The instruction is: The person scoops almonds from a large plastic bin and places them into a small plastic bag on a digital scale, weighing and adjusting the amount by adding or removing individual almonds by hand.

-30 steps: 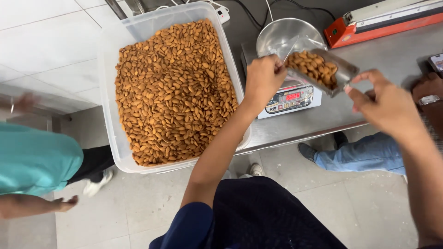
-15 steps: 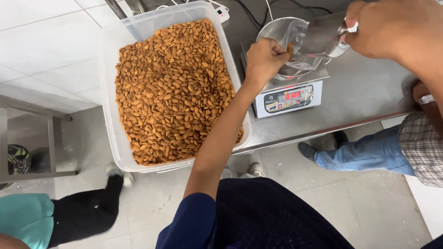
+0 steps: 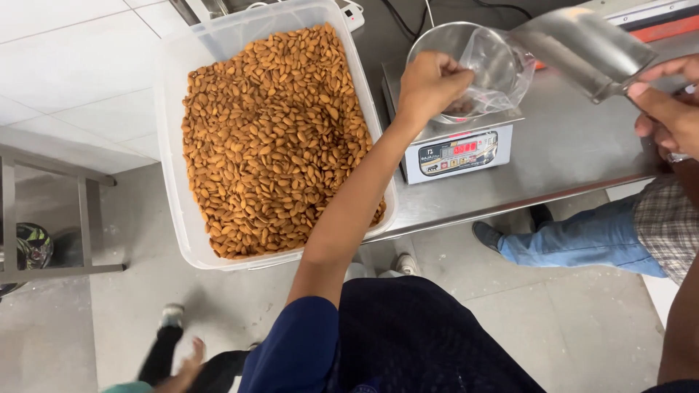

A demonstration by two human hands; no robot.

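Observation:
My left hand (image 3: 429,84) pinches the rim of a clear plastic bag (image 3: 495,69) that sits in a round steel bowl (image 3: 444,40) on a small digital scale (image 3: 457,149). A few almonds show at the bottom of the bag. My right hand (image 3: 666,109) grips a metal scoop (image 3: 582,47) by its handle, tilted with its mouth at the bag's opening. A large clear plastic tub (image 3: 171,153) heaped with almonds (image 3: 269,145) stands to the left of the scale, overhanging the table edge.
The scale and tub rest on a steel table (image 3: 568,153). A red machine (image 3: 652,29) lies at the far right. Another person's jeans-clad leg (image 3: 582,236) is under the table. A metal stand (image 3: 44,218) and someone's foot (image 3: 171,316) are on the floor at left.
The scoop held almonds a second ago; my right hand raised and tipped it at the bag. A person in teal at the left has walked mostly out of view.

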